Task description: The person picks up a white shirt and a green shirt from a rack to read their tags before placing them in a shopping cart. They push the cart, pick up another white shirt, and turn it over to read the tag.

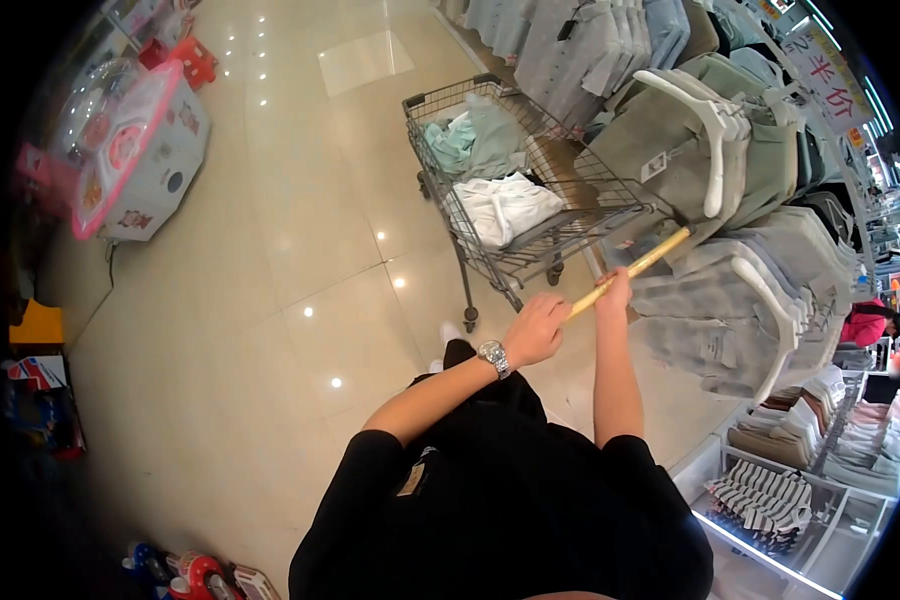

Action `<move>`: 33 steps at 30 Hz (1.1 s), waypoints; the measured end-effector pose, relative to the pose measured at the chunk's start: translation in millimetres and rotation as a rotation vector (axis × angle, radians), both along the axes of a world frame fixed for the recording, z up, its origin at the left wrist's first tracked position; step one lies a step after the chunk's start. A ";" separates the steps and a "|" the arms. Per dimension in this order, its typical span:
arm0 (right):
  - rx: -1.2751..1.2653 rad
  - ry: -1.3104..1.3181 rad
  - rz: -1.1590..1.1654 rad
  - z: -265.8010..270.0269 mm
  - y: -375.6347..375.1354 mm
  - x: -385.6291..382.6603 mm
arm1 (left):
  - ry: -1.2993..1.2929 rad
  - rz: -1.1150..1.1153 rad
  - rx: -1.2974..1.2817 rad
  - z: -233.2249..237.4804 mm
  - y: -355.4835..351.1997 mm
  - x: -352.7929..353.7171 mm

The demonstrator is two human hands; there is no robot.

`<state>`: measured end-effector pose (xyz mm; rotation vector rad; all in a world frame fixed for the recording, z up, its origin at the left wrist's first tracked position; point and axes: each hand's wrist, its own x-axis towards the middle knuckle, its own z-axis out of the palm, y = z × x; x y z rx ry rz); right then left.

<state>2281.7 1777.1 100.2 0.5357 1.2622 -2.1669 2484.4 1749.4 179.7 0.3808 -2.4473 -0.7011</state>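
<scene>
In front of me stands a wire shopping cart (635,190) with a yellow handle bar (660,248). My left hand (536,328), with a metal watch on its wrist, is closed over the near end of the bar. Farther along it, my right hand (615,292) is wrapped around the same bar. Inside the cart lie white folded cloth (505,208), a grey-green garment (490,138) and a pale mint piece (450,143).
Clothes on white hangers (715,150) crowd the right side, close to the cart. Lower right is a shelf with folded garments (770,495). A pink-and-white machine (160,155) stands at left on the tiled floor (230,350). A person in pink (865,325) is far right.
</scene>
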 end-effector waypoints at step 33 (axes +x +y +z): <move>0.573 -0.096 0.032 12.9 -93.9 -75.4 | -0.307 0.555 0.974 -76.9 -670.5 -117.0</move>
